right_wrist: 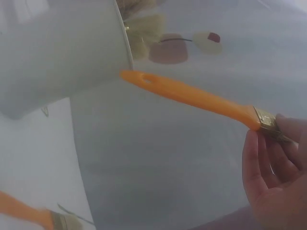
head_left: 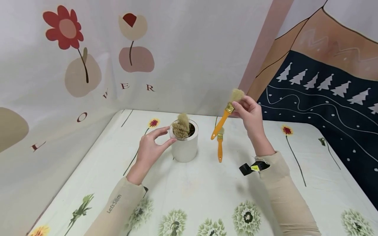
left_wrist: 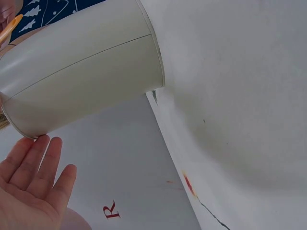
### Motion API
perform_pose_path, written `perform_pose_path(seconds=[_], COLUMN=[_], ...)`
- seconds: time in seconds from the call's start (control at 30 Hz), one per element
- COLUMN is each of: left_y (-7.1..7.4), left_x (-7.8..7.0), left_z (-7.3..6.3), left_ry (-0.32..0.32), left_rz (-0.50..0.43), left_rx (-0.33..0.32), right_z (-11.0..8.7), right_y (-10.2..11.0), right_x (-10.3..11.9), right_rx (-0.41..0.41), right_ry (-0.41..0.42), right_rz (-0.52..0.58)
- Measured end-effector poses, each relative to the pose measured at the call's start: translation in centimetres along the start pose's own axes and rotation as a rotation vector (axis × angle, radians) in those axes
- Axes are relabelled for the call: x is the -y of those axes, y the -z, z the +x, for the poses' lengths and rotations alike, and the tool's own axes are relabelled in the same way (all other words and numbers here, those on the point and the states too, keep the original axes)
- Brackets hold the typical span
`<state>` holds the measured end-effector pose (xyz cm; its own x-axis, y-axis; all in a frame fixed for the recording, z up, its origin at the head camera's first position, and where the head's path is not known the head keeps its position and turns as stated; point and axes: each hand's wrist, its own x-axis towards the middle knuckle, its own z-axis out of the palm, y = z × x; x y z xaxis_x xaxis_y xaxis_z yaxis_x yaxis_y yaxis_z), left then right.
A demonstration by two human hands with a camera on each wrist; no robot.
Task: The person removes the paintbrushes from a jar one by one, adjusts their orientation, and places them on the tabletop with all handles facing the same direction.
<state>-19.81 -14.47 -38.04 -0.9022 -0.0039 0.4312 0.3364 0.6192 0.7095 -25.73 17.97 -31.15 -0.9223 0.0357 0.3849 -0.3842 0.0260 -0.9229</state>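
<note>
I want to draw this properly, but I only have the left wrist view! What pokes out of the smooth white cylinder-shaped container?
Observer: Two bushy tan bristle heads poke above the rim of the container.
Operator: Cool! And how is the right hand holding its orange thing?
Observer: It pinches the gold metal band of an orange-handled paintbrush with pale bristles.
Operator: Are there any more like that?
Observer: Yes, a second orange-handled brush lies on the white flower-print tablecloth, right of the container in the head view.
</note>
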Motion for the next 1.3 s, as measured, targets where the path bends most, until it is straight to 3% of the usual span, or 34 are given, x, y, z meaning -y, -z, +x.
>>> perform_pose_path(seconds=[0.2,0.63,1.3], left_y=[-0.1,0.2,0.1], left_x=[0.2,-0.2,-0.1], left_z=[0.0,0.2,0.1], left_ry=[-0.019,0.005,-0.009], left_rz=[0.011,0.009,0.005], left_rx=[-0.012,0.005,0.005], right_z=[0.0,0.0,0.1], right_y=[0.7,1.9,3.1], right_x=[-0.3,-1.7,-5.9], right_rx=[0.001,-0.010,-0.036], right_ry=[-0.043,-0.154,-0.352], right_rz=[0.005,-0.103,-0.190])
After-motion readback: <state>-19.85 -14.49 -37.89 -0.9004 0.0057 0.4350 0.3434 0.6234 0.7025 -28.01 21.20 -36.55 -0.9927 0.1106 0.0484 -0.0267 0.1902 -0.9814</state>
